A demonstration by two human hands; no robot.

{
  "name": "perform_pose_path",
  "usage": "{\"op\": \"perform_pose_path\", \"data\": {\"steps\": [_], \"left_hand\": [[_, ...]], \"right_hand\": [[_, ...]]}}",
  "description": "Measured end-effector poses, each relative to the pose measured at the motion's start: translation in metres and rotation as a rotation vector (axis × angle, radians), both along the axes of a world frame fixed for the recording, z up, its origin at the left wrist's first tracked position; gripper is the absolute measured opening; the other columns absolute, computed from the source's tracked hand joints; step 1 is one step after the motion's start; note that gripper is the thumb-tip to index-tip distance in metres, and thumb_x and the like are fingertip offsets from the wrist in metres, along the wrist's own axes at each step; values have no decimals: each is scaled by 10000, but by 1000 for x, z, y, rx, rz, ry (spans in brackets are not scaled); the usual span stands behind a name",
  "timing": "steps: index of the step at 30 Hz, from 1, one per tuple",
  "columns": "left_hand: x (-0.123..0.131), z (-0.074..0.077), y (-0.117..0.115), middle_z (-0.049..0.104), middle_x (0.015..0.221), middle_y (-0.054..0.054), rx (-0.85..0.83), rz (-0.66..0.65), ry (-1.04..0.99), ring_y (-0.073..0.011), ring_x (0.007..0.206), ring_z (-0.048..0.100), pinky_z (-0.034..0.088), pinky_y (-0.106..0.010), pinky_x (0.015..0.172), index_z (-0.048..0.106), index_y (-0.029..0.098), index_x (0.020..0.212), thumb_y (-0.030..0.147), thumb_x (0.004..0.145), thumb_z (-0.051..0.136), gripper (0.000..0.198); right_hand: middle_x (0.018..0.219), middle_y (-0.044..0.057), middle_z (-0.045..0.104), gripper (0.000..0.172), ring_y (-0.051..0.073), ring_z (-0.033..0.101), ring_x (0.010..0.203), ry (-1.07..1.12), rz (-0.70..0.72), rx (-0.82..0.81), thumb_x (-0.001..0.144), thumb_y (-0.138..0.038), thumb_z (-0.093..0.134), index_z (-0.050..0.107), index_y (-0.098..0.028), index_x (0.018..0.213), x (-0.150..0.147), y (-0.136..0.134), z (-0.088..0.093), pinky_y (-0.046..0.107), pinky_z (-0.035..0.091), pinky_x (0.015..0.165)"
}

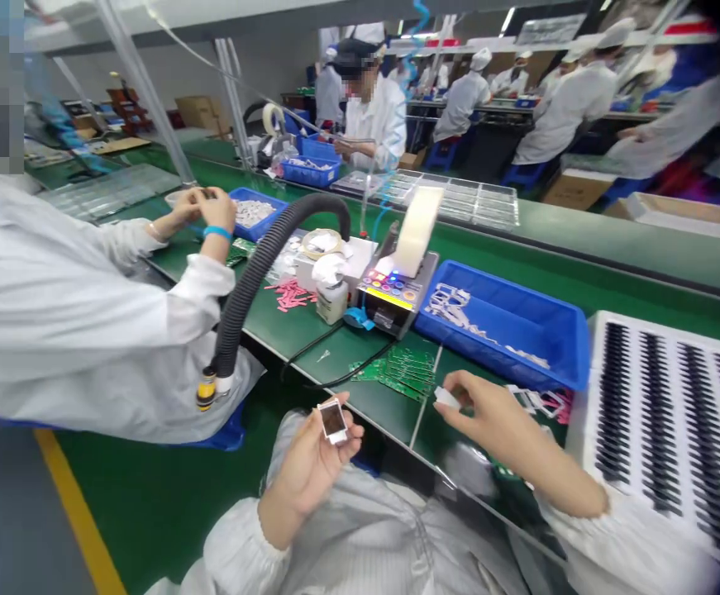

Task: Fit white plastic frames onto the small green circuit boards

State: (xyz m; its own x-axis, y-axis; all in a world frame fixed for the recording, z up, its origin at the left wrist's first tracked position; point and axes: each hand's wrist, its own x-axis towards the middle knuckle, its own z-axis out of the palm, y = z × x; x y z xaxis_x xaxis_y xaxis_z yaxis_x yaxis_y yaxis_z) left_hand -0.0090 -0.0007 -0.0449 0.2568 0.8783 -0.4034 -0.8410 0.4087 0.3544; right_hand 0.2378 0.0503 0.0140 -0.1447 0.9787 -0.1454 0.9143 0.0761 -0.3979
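My left hand (317, 463), palm up above my lap, holds a small white-framed part with a dark square face (333, 420). Over the table edge to the right, my right hand (480, 413) pinches a small white piece (446, 397) between thumb and fingertips. Several green circuit boards (406, 370) lie on the table between and beyond my hands. Behind them stands a tape dispenser (390, 296) with a roll of pale tape (420, 231). White frames (536, 402) and pink strips lie just right of my right hand.
A blue bin (508, 326) holds white frames. At the far right stands a white tray (583, 413) with rows of black parts. A black hose (260, 273) arches up on the left, beside a co-worker's sleeve (192, 302). A white bottle (332, 299) stands near pink strips.
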Motion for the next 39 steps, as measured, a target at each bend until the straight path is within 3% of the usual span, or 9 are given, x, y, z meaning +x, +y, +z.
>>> {"op": "perform_pose_path", "data": {"steps": [3, 5, 6, 8, 14, 18, 26, 31, 39], "left_hand": [[-49, -31, 0, 687, 806, -115, -84, 232, 62, -157, 702, 669, 550, -225, 600, 641, 73, 1017, 197, 864, 528, 227], [-88, -51, -3, 685, 762, -82, -106, 366, 81, -122, 676, 663, 527, -168, 550, 638, 101, 1007, 155, 898, 447, 227], [-107, -60, -5, 685, 742, -66, -115, 430, 88, -107, 655, 660, 516, -151, 530, 636, 118, 1006, 145, 911, 409, 248], [-141, -76, -12, 690, 730, -46, -125, 542, 94, -99, 664, 668, 521, -147, 546, 630, 144, 1004, 133, 924, 357, 285], [-191, -96, -35, 712, 736, -48, -122, 648, 91, -117, 658, 676, 551, -214, 648, 635, 151, 977, 158, 911, 409, 236], [-185, -94, -31, 709, 739, -55, -96, 602, 86, -126, 659, 667, 545, -244, 668, 640, 132, 933, 196, 889, 480, 178], [-130, -74, -4, 689, 727, -60, -65, 419, 8, -149, 636, 647, 528, -270, 599, 641, 113, 942, 301, 854, 553, 225], [-140, -67, -7, 690, 725, -34, -55, 497, -41, -112, 657, 642, 534, -257, 677, 643, 141, 893, 282, 895, 484, 213], [-155, -63, -4, 674, 685, -31, -88, 559, -3, -103, 622, 627, 542, -257, 667, 642, 140, 836, 301, 932, 389, 315]], "right_hand": [[746, -3, 648, 140, 141, 575, 671, 537, 192, -158, 741, -286, 611, 570, -209, 850, -65, 9, 22, 242, 407, 605], [738, -12, 665, 200, 111, 576, 659, 938, 155, -476, 735, -271, 656, 588, -199, 910, -124, 13, 16, 202, 400, 577], [714, -13, 669, 236, 94, 568, 602, 1134, 77, -771, 724, -253, 684, 582, -189, 927, -155, 13, 7, 185, 381, 528], [666, 18, 667, 206, 93, 570, 515, 1183, 81, -1002, 753, -269, 677, 585, -140, 884, -215, 13, -20, 183, 373, 466], [755, -8, 618, 183, 65, 560, 567, 1412, -66, -1206, 904, -288, 531, 585, -115, 881, -317, -6, -84, 203, 477, 529], [772, -7, 604, 177, 68, 560, 589, 1531, -245, -1157, 909, -285, 524, 586, -119, 908, -316, -20, -78, 200, 486, 526], [655, 39, 638, 151, 30, 520, 486, 1650, -472, -1009, 887, -178, 511, 600, -100, 794, -255, -35, -15, 102, 424, 465], [637, 36, 642, 106, 41, 514, 445, 1592, -589, -987, 890, -184, 493, 572, -127, 847, -241, -38, -12, 116, 419, 431], [750, 93, 671, 130, 51, 557, 524, 1603, -488, -1087, 859, -228, 574, 572, -98, 856, -217, -62, 16, 134, 472, 519]]}}
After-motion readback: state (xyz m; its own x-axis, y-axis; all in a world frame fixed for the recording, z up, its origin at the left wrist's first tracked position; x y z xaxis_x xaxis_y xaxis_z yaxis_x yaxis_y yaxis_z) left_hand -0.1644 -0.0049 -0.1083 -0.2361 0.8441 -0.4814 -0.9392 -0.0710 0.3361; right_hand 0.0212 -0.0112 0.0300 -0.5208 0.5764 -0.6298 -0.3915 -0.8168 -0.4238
